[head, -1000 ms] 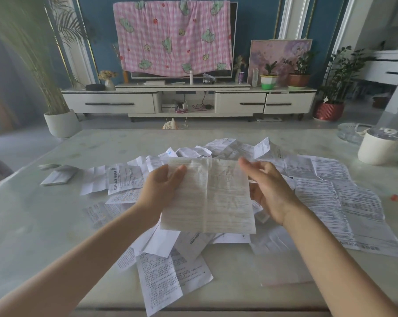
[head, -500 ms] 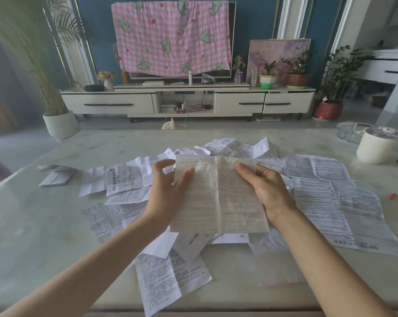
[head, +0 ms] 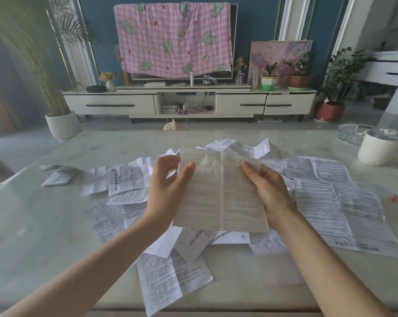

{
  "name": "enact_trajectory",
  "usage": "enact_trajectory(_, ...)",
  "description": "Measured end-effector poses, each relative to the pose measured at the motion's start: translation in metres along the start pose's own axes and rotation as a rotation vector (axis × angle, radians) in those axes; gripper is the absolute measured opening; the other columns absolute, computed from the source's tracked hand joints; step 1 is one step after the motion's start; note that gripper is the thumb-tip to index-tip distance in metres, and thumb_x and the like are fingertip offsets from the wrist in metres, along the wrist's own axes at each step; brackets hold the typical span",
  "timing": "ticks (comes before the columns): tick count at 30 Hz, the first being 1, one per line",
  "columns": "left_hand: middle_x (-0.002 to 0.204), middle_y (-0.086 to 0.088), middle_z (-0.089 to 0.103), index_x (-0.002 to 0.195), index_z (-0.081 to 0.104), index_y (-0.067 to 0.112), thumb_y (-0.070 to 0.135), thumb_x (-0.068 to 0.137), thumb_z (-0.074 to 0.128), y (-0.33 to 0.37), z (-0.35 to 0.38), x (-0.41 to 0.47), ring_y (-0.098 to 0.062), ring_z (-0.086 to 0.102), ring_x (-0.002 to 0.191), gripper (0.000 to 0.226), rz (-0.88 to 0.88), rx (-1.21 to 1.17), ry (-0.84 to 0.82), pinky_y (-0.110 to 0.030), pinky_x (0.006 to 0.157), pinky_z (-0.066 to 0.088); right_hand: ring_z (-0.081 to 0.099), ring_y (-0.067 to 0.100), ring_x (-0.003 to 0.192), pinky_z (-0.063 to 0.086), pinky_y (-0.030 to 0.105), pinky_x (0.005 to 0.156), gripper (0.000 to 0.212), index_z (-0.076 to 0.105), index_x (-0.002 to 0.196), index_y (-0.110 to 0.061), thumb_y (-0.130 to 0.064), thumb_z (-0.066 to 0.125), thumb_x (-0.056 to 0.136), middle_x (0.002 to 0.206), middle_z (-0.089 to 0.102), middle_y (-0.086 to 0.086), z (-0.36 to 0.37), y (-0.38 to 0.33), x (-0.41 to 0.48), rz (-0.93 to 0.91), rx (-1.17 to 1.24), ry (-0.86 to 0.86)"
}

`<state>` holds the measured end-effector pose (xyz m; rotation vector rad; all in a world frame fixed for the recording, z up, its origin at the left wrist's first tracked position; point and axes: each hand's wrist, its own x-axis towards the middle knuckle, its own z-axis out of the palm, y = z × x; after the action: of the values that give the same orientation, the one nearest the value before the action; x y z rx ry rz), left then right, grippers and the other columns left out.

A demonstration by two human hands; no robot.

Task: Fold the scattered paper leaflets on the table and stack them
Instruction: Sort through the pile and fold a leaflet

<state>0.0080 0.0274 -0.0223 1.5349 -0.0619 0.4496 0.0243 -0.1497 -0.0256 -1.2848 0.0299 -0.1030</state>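
Leaflet (head: 220, 191) above loose sheets (head: 330, 202); canister (head: 377, 152) far right.

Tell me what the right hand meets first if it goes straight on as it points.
The right hand, gripping the held leaflet, would probably reach the crumpled leaflets at the pile's far edge; depth unclear, it may pass over them.

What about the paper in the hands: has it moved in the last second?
Yes. The held leaflet shifted slightly right, toward the white canister.
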Motion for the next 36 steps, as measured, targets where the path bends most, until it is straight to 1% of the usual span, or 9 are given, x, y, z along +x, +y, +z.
enact_trajectory(2,0.105,0.006,0.059,0.093,0.051,0.026,0.024,0.084,0.066,-0.002,-0.001,0.002,0.011,0.061,0.078,0.017,-0.018,-0.007,-0.009,-0.012,0.068,0.05,0.069,0.016,0.074,0.058,0.027,0.062,0.022,0.07,0.095,-0.008,-0.026,0.067,0.083,0.083,0.071,0.003,-0.001,0.0,0.0,-0.002,-0.021,0.004)
enact_trajectory(5,0.109,0.004,0.061,0.097,0.053,0.025,0.024,0.082,0.068,-0.003,-0.004,0.005,-0.008,0.061,0.094,0.022,-0.067,-0.04,-0.015,-0.023,0.077,0.049,0.069,0.016,0.074,0.058,0.028,0.064,0.022,0.07,0.094,-0.009,-0.027,0.067,0.082,0.082,0.072,0.001,-0.003,-0.001,0.001,-0.001,-0.021,-0.001)
enact_trajectory(9,0.104,0.006,0.06,0.092,0.052,0.023,0.02,0.08,0.07,-0.001,-0.006,0.008,-0.013,0.059,0.092,0.022,-0.068,-0.06,0.006,-0.024,0.076,0.045,0.068,0.018,0.077,0.057,0.034,0.072,0.018,0.07,0.092,-0.009,-0.023,0.068,0.082,0.083,0.072,0.003,-0.004,0.001,0.002,-0.025,-0.026,0.004)
enact_trajectory(16,0.108,0.002,0.062,0.092,0.056,0.02,0.019,0.082,0.069,-0.004,-0.004,0.004,-0.012,0.062,0.088,0.016,-0.046,-0.012,-0.004,-0.023,0.074,0.049,0.068,0.018,0.076,0.056,0.035,0.073,0.012,0.071,0.087,-0.012,-0.023,0.068,0.082,0.08,0.072,0.001,-0.003,0.003,0.002,-0.037,-0.02,0.0)
enact_trajectory(19,0.094,0.001,0.063,0.082,0.058,0.019,0.027,0.077,0.074,-0.004,-0.006,0.008,-0.016,0.061,0.085,0.019,-0.133,-0.049,-0.008,-0.029,0.078,0.049,0.067,0.021,0.08,0.055,0.038,0.078,0.014,0.071,0.089,-0.01,-0.021,0.067,0.082,0.084,0.071,0.005,-0.003,0.003,0.002,-0.056,-0.022,-0.021)
enact_trajectory(22,0.08,0.001,0.069,0.076,0.068,0.018,0.028,0.081,0.069,0.002,-0.01,0.012,-0.017,0.064,0.076,0.012,-0.229,-0.084,-0.139,-0.037,0.084,0.05,0.068,0.02,0.08,0.054,0.038,0.079,0.014,0.071,0.09,-0.009,-0.019,0.068,0.082,0.085,0.072,0.005,-0.002,0.004,0.002,-0.077,-0.043,-0.031)
enact_trajectory(27,0.109,0.008,0.07,0.088,0.074,0.013,0.024,0.082,0.066,0.002,-0.012,0.016,-0.015,0.065,0.094,0.015,-0.196,-0.108,-0.163,-0.035,0.088,0.05,0.068,0.019,0.08,0.054,0.034,0.076,0.014,0.072,0.089,-0.008,-0.019,0.069,0.081,0.086,0.072,0.007,0.001,0.005,0.002,-0.086,-0.089,-0.042)
enact_trajectory(32,0.067,0.0,0.068,0.061,0.073,0.016,0.021,0.085,0.065,0.002,-0.012,0.015,-0.014,0.062,0.065,0.026,-0.184,-0.082,-0.115,-0.033,0.074,0.05,0.066,0.027,0.083,0.053,0.041,0.08,0.013,0.071,0.089,-0.004,-0.014,0.068,0.082,0.09,0.07,0.015,0.003,0.004,0.001,0.015,-0.005,-0.046)
enact_trajectory(36,0.065,0.0,0.068,0.063,0.072,0.014,0.018,0.084,0.066,0.002,-0.011,0.02,-0.015,0.063,0.062,0.022,-0.254,-0.136,-0.095,-0.032,0.072,0.052,0.066,0.022,0.075,0.055,0.034,0.071,0.01,0.071,0.086,-0.006,-0.014,0.069,0.081,0.082,0.071,0.009,0.003,0.003,0.001,-0.024,-0.075,-0.016)
